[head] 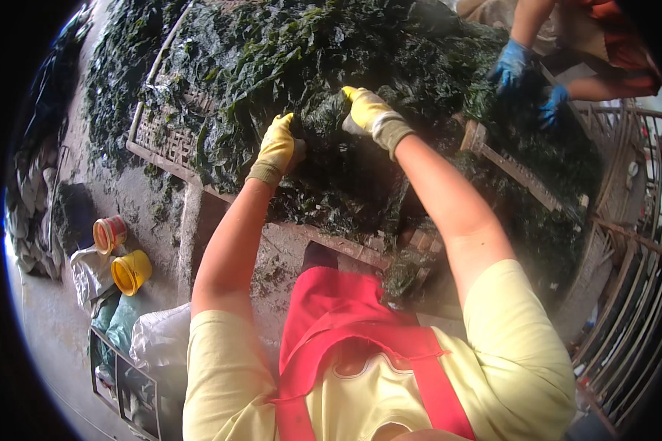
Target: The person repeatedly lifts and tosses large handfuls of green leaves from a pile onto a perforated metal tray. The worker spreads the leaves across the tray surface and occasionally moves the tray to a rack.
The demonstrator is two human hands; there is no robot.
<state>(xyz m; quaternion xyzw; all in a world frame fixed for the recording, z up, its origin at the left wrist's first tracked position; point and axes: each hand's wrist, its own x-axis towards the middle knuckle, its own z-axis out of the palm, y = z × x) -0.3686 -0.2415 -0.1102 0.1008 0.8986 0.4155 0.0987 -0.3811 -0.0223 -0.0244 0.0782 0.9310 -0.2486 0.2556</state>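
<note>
A deep heap of wet, dark green seaweed (276,60) spreads before me. My left hand (278,146), in a yellow-coated work glove with a knitted cuff, is closed on seaweed at the near side of the heap. To its right and slightly farther away, my right hand (372,113), in a matching glove, also grips seaweed. A pale green clump (325,118) lies between the two hands. Both sets of fingertips are partly hidden in the fronds. Under the heap, a slatted lattice tray (168,140) shows at the left.
Another person's blue-gloved hands (510,63) touch the seaweed at upper right. A wooden board (516,171) crosses the heap's right side. Yellow (131,272) and red-and-white (110,234) buckets stand at left, by white sacks (160,336). Metal racks (634,286) line the right.
</note>
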